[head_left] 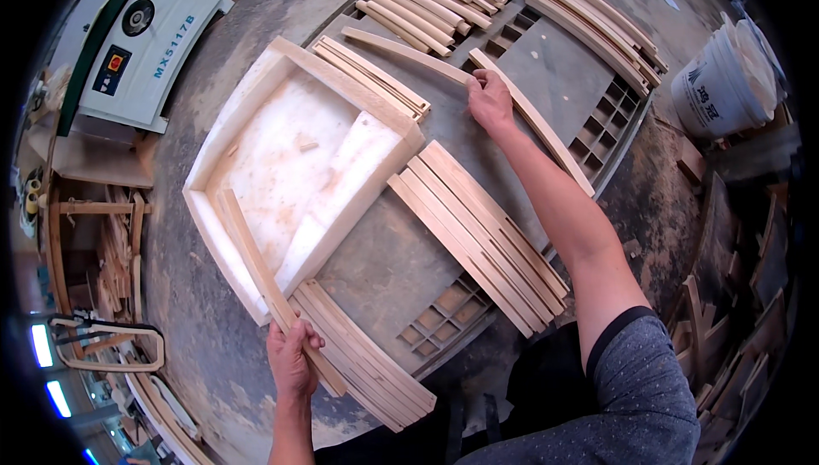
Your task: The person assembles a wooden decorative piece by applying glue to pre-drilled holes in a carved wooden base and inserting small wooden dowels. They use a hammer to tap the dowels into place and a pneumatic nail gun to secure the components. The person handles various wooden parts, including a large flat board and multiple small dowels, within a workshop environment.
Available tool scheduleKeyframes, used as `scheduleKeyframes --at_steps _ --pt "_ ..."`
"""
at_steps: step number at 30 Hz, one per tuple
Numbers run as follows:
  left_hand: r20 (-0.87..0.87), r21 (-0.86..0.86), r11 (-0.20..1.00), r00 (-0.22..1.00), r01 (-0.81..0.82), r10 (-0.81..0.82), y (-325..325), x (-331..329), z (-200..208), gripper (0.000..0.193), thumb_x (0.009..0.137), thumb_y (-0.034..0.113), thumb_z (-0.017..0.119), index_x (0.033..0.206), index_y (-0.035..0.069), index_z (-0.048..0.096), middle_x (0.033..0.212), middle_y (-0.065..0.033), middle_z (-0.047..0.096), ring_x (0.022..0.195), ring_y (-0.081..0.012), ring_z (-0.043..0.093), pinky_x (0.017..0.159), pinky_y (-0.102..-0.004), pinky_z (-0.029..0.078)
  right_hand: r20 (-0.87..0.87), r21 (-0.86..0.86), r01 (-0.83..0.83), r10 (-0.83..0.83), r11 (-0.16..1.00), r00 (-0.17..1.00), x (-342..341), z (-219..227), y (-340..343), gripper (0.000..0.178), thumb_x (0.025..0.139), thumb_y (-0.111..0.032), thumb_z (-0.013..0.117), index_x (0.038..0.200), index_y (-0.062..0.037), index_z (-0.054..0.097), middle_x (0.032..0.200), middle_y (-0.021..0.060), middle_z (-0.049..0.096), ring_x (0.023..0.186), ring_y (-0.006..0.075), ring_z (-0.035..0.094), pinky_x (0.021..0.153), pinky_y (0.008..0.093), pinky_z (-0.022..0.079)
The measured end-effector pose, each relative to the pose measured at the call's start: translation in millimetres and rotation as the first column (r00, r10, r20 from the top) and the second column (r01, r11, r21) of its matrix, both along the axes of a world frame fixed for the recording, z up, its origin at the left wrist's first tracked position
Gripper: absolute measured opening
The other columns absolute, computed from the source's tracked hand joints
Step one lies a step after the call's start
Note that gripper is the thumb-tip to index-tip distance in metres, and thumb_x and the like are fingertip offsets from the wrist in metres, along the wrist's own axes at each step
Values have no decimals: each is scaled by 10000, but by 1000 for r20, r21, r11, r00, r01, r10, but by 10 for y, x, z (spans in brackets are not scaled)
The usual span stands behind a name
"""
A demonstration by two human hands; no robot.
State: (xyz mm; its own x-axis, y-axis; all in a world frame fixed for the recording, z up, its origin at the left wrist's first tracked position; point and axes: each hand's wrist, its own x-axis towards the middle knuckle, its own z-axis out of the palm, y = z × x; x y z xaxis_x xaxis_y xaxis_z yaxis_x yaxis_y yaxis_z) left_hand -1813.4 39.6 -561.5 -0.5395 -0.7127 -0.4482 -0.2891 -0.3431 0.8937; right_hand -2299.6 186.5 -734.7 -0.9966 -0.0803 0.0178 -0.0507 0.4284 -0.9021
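Pale wood forms the slim, straight, square-edged strip [252, 252] clamped in the left hand [293, 356], slanting across the near-left side of the shallow, white-floored tray [290, 124]. Right of the tray, the right hand [490, 100] curls where a pale, gently bowed wooden strip [408, 53] meets a long, straight-edged wooden strip [546, 135]. Good handling here probably means pinching just one strip by its flat faces, while tilting the left one clear of the tray's wall. The right fingertips are tucked under, so I cannot tell whether they grip or merely touch; the left palm is hidden too.
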Motion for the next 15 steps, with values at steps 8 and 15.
scheduleKeyframes --at_steps 8,15 --pt "22 -3 1000 1000 -13 13 10 88 -20 260 1006 147 612 1201 22 495 808 -43 570 637 -131 555 630 -322 518 -237 288 -454 522 844 820 452 221 -312 311 932 -163 570 1228 -169 667 1369 126 566 1219 394 562 1012 462 513" --pt "9 -12 999 999 -52 52 54 83 56 230 996 92 611 1192 23 511 780 -43 572 628 -132 562 628 -304 523 -168 525 -519 680 674 713 407 135 -439 276 933 -163 504 1105 -207 716 1337 124 621 1202 391 579 1006 452 524"
